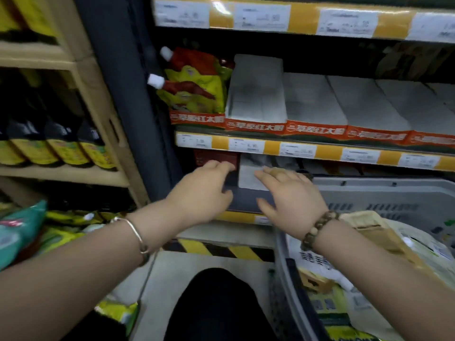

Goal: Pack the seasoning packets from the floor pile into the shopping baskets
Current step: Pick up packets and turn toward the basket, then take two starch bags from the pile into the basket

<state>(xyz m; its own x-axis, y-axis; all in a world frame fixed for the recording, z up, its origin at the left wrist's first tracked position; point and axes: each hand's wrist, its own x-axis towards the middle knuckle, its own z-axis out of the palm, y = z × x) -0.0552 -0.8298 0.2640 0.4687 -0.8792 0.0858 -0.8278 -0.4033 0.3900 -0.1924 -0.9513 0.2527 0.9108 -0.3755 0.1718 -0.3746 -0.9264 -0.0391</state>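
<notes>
Hands out toward low shelf, left hand [202, 190] grasp unclear against a red box [216, 157], right hand [293, 200] splayed, released; yellow-green seasoning packets [330, 308] lie in grey basket [369, 207] at right.

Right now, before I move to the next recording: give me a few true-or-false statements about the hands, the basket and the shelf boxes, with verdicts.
1. The left hand and right hand both reach toward the bottom shelf. True.
2. The right hand holds a packet. False: its fingers are spread and hold nothing.
3. The grey basket already contains packets. True.
4. All the orange-fronted boxes are full. False: only the leftmost holds spouted pouches; the rest show bare white insides.
5. The bead bracelet is on the left wrist. False: it is on the right; the left wears a metal bangle.
</notes>
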